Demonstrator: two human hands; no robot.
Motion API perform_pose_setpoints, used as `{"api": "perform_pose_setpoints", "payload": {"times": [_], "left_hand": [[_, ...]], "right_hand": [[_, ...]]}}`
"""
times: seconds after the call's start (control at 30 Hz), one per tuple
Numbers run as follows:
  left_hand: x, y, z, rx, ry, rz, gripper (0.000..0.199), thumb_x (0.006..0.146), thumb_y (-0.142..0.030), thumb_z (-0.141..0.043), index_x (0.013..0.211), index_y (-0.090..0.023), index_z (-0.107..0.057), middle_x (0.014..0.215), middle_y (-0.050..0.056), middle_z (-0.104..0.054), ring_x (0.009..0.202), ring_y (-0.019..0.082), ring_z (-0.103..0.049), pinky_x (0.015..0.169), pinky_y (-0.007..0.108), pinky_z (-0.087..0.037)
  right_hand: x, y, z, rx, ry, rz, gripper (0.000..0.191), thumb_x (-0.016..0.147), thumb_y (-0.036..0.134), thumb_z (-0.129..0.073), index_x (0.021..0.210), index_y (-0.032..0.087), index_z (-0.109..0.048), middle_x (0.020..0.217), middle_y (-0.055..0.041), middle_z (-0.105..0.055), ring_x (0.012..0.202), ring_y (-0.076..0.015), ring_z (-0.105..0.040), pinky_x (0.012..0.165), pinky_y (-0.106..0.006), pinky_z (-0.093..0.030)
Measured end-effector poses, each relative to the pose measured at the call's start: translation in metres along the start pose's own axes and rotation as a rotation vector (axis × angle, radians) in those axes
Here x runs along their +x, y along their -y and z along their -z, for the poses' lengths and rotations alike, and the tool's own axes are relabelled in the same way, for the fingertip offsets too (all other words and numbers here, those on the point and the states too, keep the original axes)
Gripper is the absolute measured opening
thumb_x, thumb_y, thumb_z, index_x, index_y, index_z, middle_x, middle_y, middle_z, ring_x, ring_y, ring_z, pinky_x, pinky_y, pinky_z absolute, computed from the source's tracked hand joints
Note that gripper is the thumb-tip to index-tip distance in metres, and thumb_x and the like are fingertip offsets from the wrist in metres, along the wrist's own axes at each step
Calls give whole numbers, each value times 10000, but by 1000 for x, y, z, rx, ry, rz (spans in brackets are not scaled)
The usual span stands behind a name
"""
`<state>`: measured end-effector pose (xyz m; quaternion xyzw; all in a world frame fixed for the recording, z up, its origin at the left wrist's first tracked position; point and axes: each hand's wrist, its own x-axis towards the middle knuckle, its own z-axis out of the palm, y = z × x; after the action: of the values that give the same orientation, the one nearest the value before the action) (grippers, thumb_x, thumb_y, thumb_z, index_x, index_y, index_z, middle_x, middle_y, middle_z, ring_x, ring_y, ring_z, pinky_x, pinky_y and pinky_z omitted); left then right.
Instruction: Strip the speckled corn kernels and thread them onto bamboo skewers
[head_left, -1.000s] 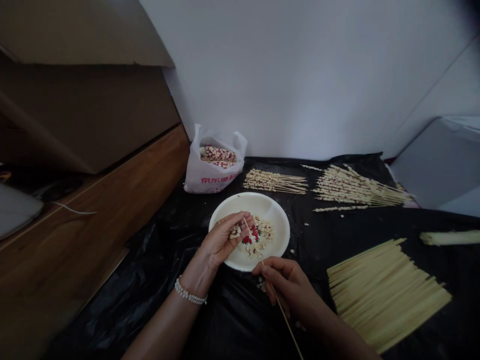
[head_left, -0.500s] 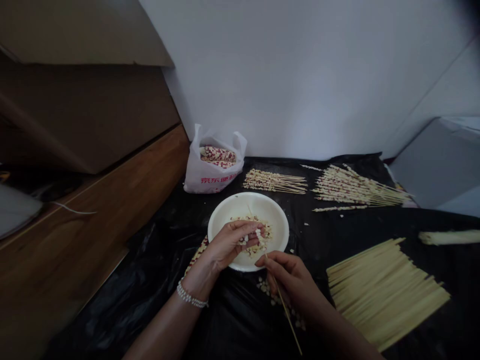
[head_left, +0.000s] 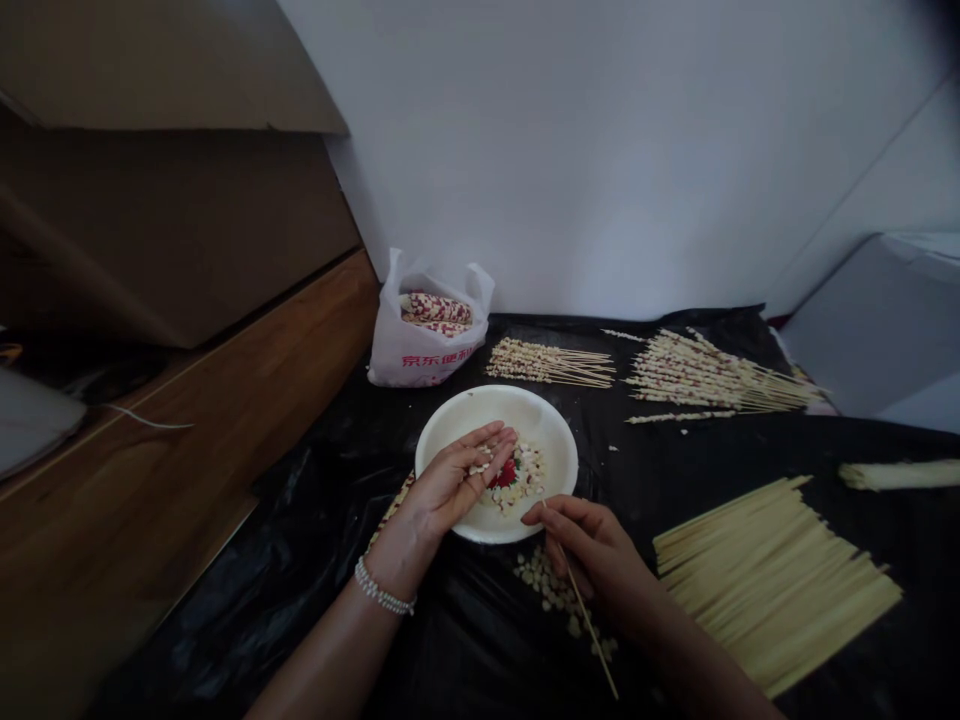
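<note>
Over the white bowl (head_left: 555, 420), my left hand (head_left: 457, 480) has its palm turned up and cups some corn kernels (head_left: 481, 462) by its fingers. My right hand (head_left: 589, 540), at the bowl's near right rim, pinches a thin wooden skewer (head_left: 581, 600) close to its upper end. The skewer slants down toward me, and my fingers hide its tip in part. More loose kernels (head_left: 529, 475) lie in the bowl around a red mark on its bottom. Pale kernels (head_left: 551, 590) are scattered on the black sheet under my right hand.
A plastic bag (head_left: 427, 350) holds speckled corncobs behind the bowl. Threaded skewers lie in a small bundle (head_left: 547, 362) and a larger pile (head_left: 697, 375). Bare skewers (head_left: 780, 580) are spread at the right, below a pale bundle (head_left: 900, 474). Part of a cob shows beside my left wrist.
My left hand has drawn back a little from the skewer, its fingers straighter. My right hand has moved slightly right with the skewer. The red mark in the bowl now shows.
</note>
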<state>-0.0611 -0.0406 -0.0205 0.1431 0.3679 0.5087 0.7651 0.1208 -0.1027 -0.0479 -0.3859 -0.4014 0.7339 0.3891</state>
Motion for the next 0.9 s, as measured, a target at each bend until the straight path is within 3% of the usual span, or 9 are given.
{"api": "perform_pose_setpoints", "payload": {"times": [0.33,0.6,0.9], "left_hand": [[-2,-2,-5,30,-125,-93,253,832,-11,-582,1055,-86,-673,1126,152,-703,1067,193,-672,894,231,-557],[2,-3,0,-106,-205,-78,95,856,-102,-620,911,-131,-692,918,48,-709,795,81,-668,698,137,-544],[-1,-7,-8,-81,-260,-116,241,846,-21,-578,1016,-138,-703,1113,85,-712,1077,133,-643,860,154,-521]], "right_hand": [[-1,-1,-4,-17,52,-52,322,858,487,-638,887,171,-696,446,69,-531,304,-23,-303,348,-189,-146],[-5,0,-7,-34,111,-67,308,891,461,-612,892,166,-702,460,69,-542,295,-12,-294,331,-175,-146],[-5,-1,-6,-61,122,-87,309,887,468,-613,904,180,-726,465,55,-544,305,-28,-324,334,-179,-157]]}}
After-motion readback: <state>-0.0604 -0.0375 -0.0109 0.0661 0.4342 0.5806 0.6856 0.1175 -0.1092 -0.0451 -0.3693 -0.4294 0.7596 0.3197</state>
